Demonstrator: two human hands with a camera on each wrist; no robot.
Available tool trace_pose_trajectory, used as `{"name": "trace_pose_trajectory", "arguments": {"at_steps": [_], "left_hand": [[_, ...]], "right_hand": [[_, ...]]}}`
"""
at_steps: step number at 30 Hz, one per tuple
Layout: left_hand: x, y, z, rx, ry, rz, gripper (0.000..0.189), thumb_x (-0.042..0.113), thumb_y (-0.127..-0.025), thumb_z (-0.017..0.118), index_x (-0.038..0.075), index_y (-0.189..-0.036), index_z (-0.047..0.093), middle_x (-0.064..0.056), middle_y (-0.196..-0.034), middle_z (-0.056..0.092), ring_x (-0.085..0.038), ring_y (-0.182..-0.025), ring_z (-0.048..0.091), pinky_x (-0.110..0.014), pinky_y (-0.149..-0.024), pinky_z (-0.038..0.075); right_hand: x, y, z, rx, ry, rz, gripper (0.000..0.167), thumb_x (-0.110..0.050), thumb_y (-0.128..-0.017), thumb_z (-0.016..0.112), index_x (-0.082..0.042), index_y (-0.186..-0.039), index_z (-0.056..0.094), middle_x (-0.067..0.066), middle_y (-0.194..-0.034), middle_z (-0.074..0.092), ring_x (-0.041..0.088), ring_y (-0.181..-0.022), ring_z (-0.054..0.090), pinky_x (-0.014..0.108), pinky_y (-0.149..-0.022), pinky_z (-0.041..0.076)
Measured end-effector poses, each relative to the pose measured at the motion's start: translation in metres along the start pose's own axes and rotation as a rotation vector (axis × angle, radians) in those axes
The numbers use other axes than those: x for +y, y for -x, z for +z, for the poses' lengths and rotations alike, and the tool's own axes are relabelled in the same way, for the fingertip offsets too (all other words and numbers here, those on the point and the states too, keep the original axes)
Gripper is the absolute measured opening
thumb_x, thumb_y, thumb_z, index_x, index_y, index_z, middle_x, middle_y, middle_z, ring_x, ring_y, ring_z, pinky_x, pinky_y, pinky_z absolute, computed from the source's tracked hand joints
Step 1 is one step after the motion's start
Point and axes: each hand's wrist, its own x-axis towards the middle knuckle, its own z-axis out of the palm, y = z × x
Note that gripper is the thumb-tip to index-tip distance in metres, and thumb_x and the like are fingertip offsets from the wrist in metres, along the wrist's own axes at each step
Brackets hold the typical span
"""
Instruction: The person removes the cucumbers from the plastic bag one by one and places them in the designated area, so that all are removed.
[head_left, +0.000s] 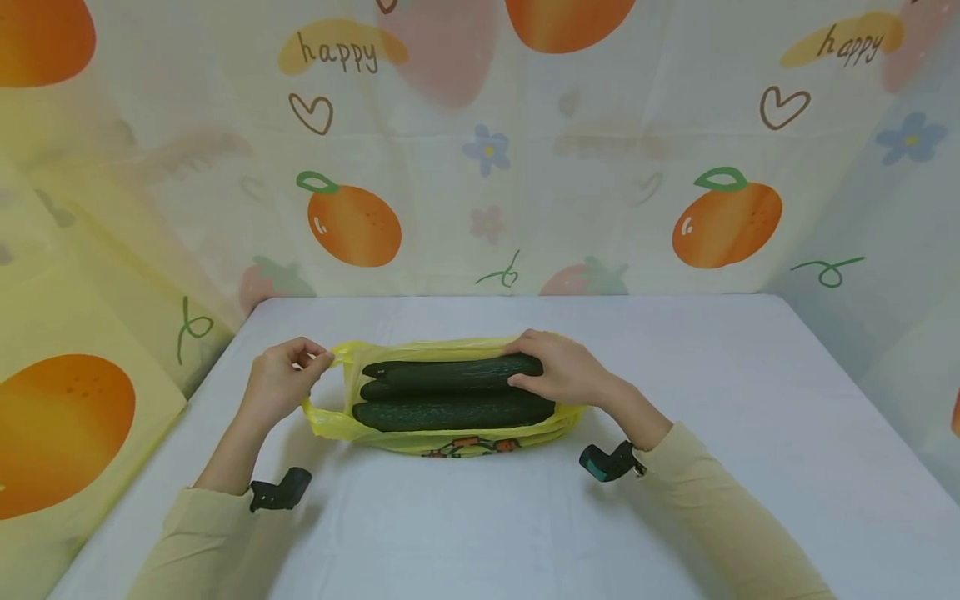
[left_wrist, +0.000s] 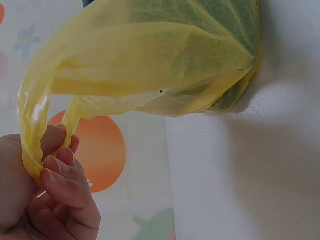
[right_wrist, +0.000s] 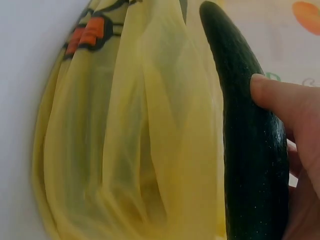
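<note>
A yellow plastic bag [head_left: 333, 427] lies on its side with its opening turned up, dark green cucumbers [head_left: 450, 413] side by side in it. My left hand [head_left: 279, 379] pinches the bag's handle loop at the left end; in the left wrist view the handle [left_wrist: 32, 125] runs through the curled fingers [left_wrist: 67, 190]. At the bag's right end, my right hand [head_left: 562, 367] grips the uppermost cucumber [head_left: 450, 373], thumb on the near side and fingers over the far side. The right wrist view shows this cucumber [right_wrist: 245, 125] raised above the bag's edge.
A white cloth covers the table [head_left: 712, 375]. Behind it hangs a patterned curtain [head_left: 525, 167] with fruit and hearts, continuing along the left and right sides. A black wrist camera [head_left: 281, 490] sits under the left wrist, another camera [head_left: 606, 462] under the right.
</note>
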Motion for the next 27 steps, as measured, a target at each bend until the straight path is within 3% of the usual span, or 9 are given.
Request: {"name": "trace_pose_trajectory", "arguments": {"at_steps": [9,27], "left_hand": [[-0.003,-0.001,0.0,0.003,-0.013,0.027,0.018,0.022,-0.089,0.06,0.005,-0.087,0.064,-0.005,-0.065,0.057,-0.012,-0.052,0.048,-0.026,-0.043,0.039],[0.0,-0.001,-0.001,-0.007,-0.02,-0.003,0.018,0.022,-0.089,0.059,0.004,-0.088,0.064,-0.006,-0.067,0.057,-0.013,-0.055,0.048,-0.025,-0.044,0.039]], "right_hand": [[0.008,0.019,-0.018,0.065,0.025,-0.021,0.035,-0.027,-0.084,0.067,-0.013,-0.116,0.061,0.0,-0.107,0.06,0.016,-0.095,0.057,0.035,-0.08,0.048],[0.041,0.054,-0.053,0.155,0.01,-0.056,0.033,-0.018,-0.082,0.069,-0.013,-0.113,0.06,-0.001,-0.106,0.061,0.013,-0.091,0.054,0.035,-0.075,0.047]]}}
